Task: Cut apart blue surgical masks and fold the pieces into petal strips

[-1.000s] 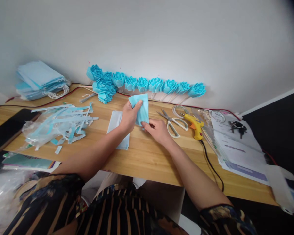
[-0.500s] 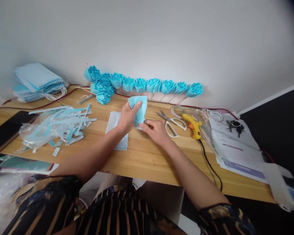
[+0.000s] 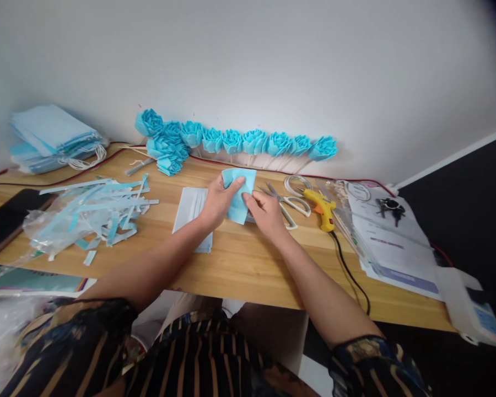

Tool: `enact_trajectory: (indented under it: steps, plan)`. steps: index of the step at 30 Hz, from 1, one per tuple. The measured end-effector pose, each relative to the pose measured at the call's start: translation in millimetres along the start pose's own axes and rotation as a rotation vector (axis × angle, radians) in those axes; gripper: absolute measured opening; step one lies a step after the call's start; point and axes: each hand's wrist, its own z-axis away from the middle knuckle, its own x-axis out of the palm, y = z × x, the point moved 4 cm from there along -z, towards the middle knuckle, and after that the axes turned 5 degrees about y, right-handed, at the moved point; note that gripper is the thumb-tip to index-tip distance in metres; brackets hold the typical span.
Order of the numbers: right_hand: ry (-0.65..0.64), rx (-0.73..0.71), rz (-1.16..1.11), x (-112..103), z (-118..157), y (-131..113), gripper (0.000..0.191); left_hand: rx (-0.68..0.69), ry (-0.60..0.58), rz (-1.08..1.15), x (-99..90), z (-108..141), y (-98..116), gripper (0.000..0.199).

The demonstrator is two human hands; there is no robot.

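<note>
**Blue sheet pinched between two hands above the worktop**

A light blue sheet (image 3: 236, 212) is held up over the middle of the wooden worktop (image 3: 248, 278), between the person's two hands. The left hand (image 3: 219, 203) grips its left side, thumb pressed flat across the front and the other fingers largely hidden behind. The right hand (image 3: 268, 214) pinches the right edge, its thumb on the front face and the fingers curled in; how the hidden fingertips meet behind the sheet, I cannot tell.

Pale folded pieces (image 3: 186, 208) lie on the worktop to the left of the sheet, partly covered by the left hand and forearm. Just beyond the right hand are scissors (image 3: 300, 205) with white handles, partly hidden by that hand, then a yellow glue gun (image 3: 325, 209) with a black cord (image 3: 349, 270). A clear coil (image 3: 291, 184) sits behind the scissors. Further right, keys (image 3: 392, 208) rest on printed papers (image 3: 386, 234).

Blue flowers (image 3: 254, 142) on thin sticks form a row along the wall (image 3: 248, 66), bunched more thickly at the left end. On the left side of the worktop, cut strips (image 3: 107, 205) are heaped with clear plastic (image 3: 45, 227), near a dark phone (image 3: 10, 220). Behind them stands a stack of blue masks (image 3: 53, 132) with white cords (image 3: 85, 160) gathered at its right side
</note>
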Motion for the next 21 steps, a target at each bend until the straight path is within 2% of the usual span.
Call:
enact_trajectory:
  steps: [6,10,14,17,21]
  plan:
    - [-0.027,0.004,-0.088,-3.7,-2.8,2.8,0.049,-0.032,-0.019,0.006,-1.6,-1.2,-0.3,0.039]
    - [0.079,0.05,-0.236,-15.5,-9.6,9.4,0.045,-0.003,-0.102,-0.129,1.3,0.0,-2.4,0.038]
    - [0.213,0.055,-0.203,-25.9,-13.9,14.3,0.031,0.004,-0.231,-0.226,6.5,0.7,-4.8,0.037]
    - [0.277,0.047,-0.2,-31.4,-16.1,18.1,0.029,-0.031,-0.247,-0.195,4.8,-2.3,-4.9,0.038]
    - [0.265,0.026,-0.191,-36.3,-19.5,19.5,0.029,-0.043,-0.23,-0.185,2.0,-5.1,-2.9,0.042]
